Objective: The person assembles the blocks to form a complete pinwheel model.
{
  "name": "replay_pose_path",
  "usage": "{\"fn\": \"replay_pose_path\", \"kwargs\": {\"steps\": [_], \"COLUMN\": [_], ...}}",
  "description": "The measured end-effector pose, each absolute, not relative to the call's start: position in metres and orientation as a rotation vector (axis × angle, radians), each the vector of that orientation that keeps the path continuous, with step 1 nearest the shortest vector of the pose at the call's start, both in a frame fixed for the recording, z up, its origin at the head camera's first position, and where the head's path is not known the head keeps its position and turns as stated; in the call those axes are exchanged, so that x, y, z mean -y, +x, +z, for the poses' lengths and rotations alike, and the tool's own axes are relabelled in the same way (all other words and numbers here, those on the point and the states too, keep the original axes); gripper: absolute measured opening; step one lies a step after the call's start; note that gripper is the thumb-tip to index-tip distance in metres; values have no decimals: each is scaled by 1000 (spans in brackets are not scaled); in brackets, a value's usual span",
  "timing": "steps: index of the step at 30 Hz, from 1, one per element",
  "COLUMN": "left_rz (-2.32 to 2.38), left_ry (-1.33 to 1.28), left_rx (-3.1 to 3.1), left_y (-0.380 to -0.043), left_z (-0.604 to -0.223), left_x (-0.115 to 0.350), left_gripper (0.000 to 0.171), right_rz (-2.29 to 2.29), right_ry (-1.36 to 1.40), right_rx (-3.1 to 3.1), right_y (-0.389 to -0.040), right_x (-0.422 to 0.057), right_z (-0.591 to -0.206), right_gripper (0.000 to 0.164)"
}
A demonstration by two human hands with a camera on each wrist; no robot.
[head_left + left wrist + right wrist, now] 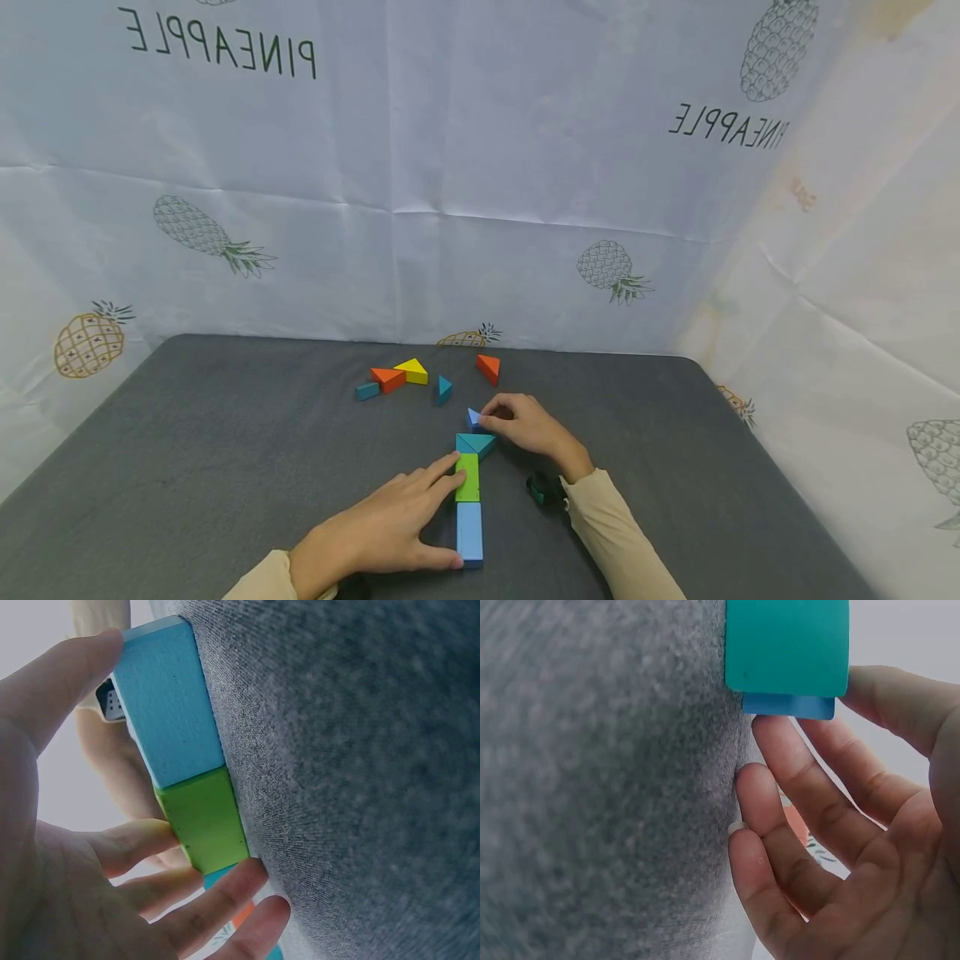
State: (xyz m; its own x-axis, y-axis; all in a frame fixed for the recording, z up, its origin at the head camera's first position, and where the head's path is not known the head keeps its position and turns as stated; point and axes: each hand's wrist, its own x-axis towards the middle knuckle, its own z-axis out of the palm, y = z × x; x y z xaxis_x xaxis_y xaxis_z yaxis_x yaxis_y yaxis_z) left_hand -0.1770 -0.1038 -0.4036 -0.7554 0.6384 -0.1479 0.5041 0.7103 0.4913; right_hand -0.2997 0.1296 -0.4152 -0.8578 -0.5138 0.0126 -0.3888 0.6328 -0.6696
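Pinching the small blue triangle (473, 420) just beyond the teal blocks (476, 443), our right hand (527, 427) should probably nudge it gently. Our left hand (390, 518), fingers spread, touches the green block (468, 477) and light-blue block (470, 531), best steadied lightly.

Your left sleeve (258, 581) and right sleeve (622, 533) are pale beige and wrist-length. You wear a small black device (542, 489) with a green patch by the right sleeve's end; a dark piece (354, 587) shows by the left.
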Motion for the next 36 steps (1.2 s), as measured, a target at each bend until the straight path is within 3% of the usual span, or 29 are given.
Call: {"fn": "replay_pose_path", "kwargs": {"steps": [36], "left_rz": [647], "left_ry": [945], "left_rx": [-2637], "left_y": [-175], "left_z": [-404], "left_x": [104], "left_gripper": [92], "right_rz": [-1066], "right_ry": [-981], "right_rx": [-2662], "right_y": [-291], "right_x": [-117], "right_z": [-419], "right_gripper": [20]}}
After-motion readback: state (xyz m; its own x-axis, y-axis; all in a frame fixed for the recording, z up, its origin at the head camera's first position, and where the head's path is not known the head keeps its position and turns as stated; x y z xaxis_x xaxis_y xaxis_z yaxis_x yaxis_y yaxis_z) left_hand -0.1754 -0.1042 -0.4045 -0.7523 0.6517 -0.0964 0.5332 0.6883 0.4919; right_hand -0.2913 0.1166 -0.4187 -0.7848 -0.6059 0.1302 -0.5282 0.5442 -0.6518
